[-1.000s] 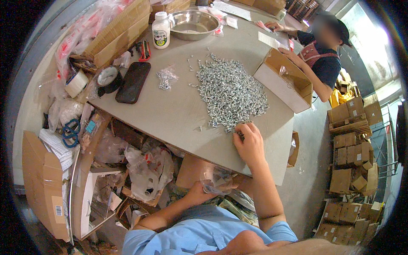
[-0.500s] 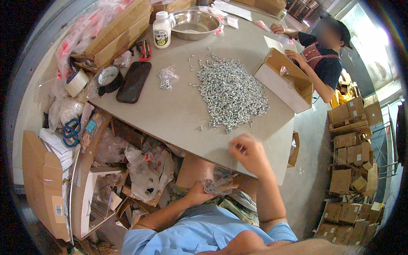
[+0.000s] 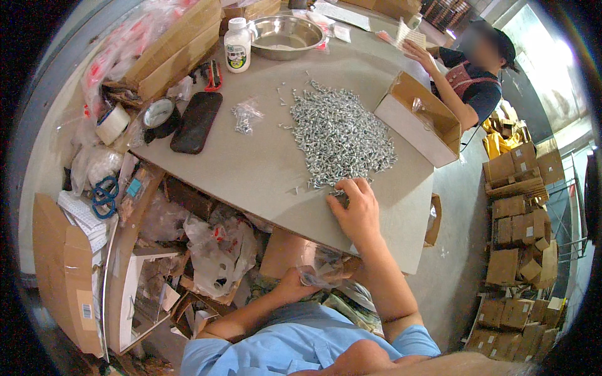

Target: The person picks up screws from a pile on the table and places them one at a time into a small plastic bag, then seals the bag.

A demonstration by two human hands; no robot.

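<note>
Here my right hand (image 3: 359, 212) lies on the tabletop (image 3: 251, 169) at the near edge of the screw pile (image 3: 342, 136), fingers curled over a few screws and drawing them together; I cannot tell whether any are actually pinched. My left hand (image 3: 295, 285) is below the tabletop edge, closed around the mouth of a clear bag (image 3: 323, 271) held at my lap. The pile spreads across the middle of the tabletop, with loose screws scattered just beside it and a small filled bag (image 3: 246, 116) lying apart to its left. An open carton (image 3: 419, 119) stands at the pile's right, a phone (image 3: 195, 122) and a white bottle (image 3: 237, 45) farther off. I judge the risk is spillage: screws swept past the edge could miss the bag's narrow mouth and drop into the clutter below, since the bag sits low and partly hidden.
</note>
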